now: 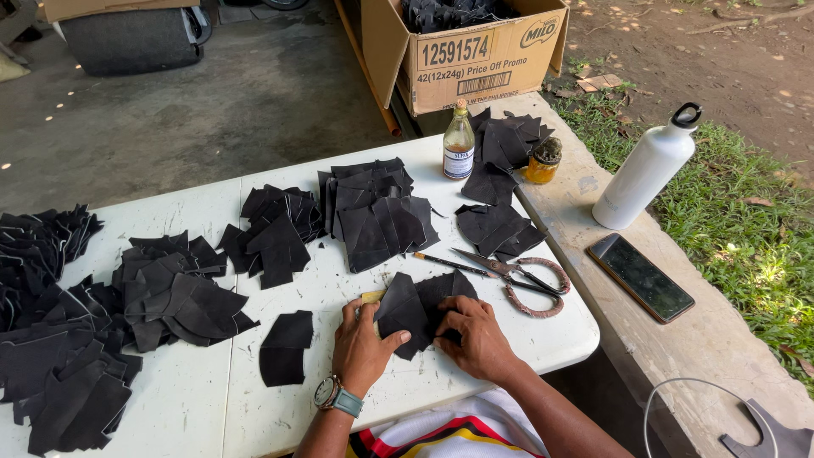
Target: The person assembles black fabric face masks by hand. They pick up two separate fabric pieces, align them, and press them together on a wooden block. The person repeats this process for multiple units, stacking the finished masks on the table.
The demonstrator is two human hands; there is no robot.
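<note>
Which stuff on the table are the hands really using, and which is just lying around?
In use:
- left hand and right hand, pressing on the black pieces
- stacks of black cut pieces
- scissors
- brush

Lying about:
- white bottle
- phone
- cardboard box

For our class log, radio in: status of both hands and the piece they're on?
Left hand and right hand pressed flat on small stack of black cut pieces, nothing gripped. Scissors and pen lie just beyond, apart.
</note>
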